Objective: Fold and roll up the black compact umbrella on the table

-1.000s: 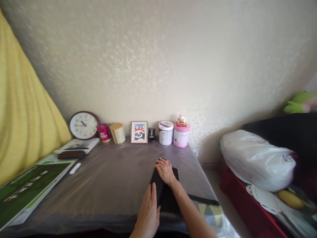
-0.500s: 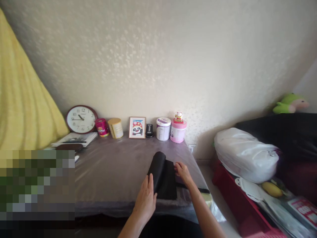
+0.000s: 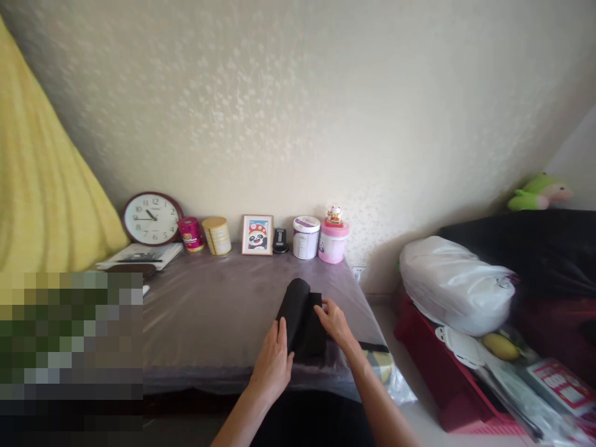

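Observation:
A matte black sheet (image 3: pixel 292 310), partly rolled into a tube with a loose flap on its right, lies near the front edge of the table (image 3: pixel 209 323). Around the lower left side of the roll, my left hand (image 3: pixel 272 360) is closed, thumb towards the front. My right hand (image 3: pixel 334 321) is closed at the right edge of the flap, with fingertips and thumb against the sheet. A thin black strip (image 3: pixel 372 347) sticks out to the right under my right forearm; whether it belongs to the sheet I cannot tell.
Along the wall stand a round clock (image 3: pixel 153 218), a magenta can (image 3: pixel 191 234), a yellow-lidded can (image 3: pixel 216 236), a panda picture (image 3: pixel 257 235), a white tub (image 3: pixel 306 239) and a pink tub (image 3: pixel 333 242) topped by a cat figurine. At right, a red box (image 3: pixel 433 366) holds a white bag (image 3: pixel 456 285).
My right hand has moved left towards the roll, and the flap shows narrower and shorter. My left hand stays on the roll. The whole view has shifted slightly.

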Tool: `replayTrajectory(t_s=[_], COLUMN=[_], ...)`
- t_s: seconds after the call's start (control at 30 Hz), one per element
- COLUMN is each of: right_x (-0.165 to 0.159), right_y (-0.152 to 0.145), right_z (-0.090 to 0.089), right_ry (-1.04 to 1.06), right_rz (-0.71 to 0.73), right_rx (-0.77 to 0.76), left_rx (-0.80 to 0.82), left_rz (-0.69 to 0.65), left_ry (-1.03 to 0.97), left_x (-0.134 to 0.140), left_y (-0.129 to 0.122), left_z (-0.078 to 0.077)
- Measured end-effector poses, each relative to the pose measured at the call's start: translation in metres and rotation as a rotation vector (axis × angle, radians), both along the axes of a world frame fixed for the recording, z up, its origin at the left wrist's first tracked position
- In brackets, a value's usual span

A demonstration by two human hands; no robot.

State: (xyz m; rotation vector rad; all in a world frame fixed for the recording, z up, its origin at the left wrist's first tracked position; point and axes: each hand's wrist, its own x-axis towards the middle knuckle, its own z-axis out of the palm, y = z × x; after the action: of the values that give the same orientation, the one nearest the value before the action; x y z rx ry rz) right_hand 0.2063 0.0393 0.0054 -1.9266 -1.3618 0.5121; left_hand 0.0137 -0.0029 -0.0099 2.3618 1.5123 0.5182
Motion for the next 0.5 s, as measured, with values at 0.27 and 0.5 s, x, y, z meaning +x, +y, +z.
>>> replayTrajectory(t_s=[0.27, 0.5], right_x=[-0.017, -0.047], right_y=[0.011, 0.03], right_z=[0.01, 0.011], right_ry=[0.229, 0.323], right_rz=[0.082, 0.061], right_rx=[0.046, 0.069], left_rx=[-0.035, -0.06], left_rz=[-0.017, -0.021], left_ry=[0.033, 0.073], left_x=[-0.004, -0.006], left_y=[-0.001, -0.002], left_z=[0.005, 0.008])
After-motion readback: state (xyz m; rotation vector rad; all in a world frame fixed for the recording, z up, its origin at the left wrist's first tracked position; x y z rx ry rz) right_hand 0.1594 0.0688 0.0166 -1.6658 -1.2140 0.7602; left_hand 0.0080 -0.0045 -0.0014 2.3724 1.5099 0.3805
